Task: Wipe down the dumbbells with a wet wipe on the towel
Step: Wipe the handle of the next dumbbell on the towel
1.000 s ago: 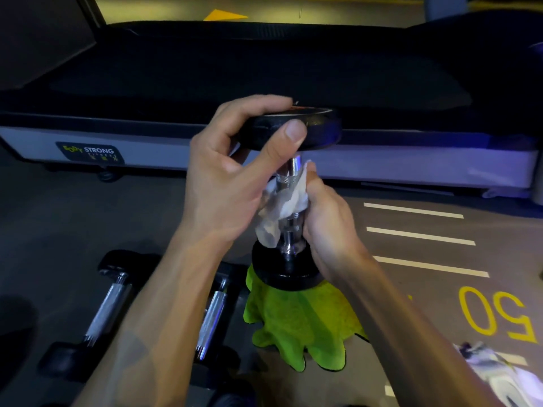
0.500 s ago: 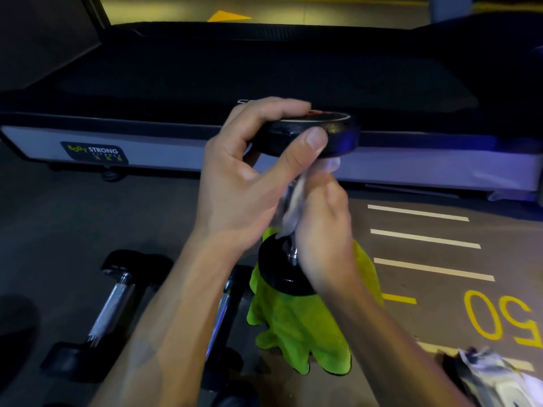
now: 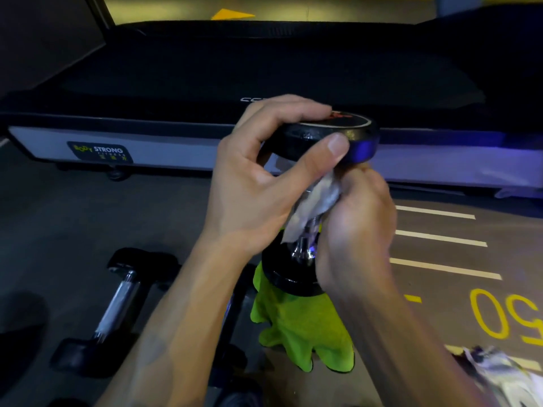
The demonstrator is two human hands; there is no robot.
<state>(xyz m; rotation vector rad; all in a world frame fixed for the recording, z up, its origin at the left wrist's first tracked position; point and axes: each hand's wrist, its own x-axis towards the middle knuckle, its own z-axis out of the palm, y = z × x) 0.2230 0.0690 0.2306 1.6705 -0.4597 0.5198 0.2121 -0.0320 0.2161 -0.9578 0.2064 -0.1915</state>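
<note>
A black dumbbell (image 3: 346, 136) stands upright with its lower head on a bright green towel (image 3: 296, 327) on the floor. My left hand (image 3: 264, 186) grips the rim of its upper head, thumb in front and fingers over the top. My right hand (image 3: 355, 230) is wrapped round the chrome handle just under that head, holding a white wet wipe (image 3: 314, 207) against the metal. The handle is mostly hidden by the wipe and my fingers.
Two more dumbbells lie on the dark floor at the left, one (image 3: 114, 304) in full view, the other (image 3: 232, 315) partly behind my left forearm. A treadmill (image 3: 176, 148) runs across the back. A crumpled wipe packet (image 3: 499, 374) lies at the lower right beside yellow floor markings.
My right hand has slid the wipe up the handle from near the lower head to just under the upper head. My left hand keeps its grip on the top.
</note>
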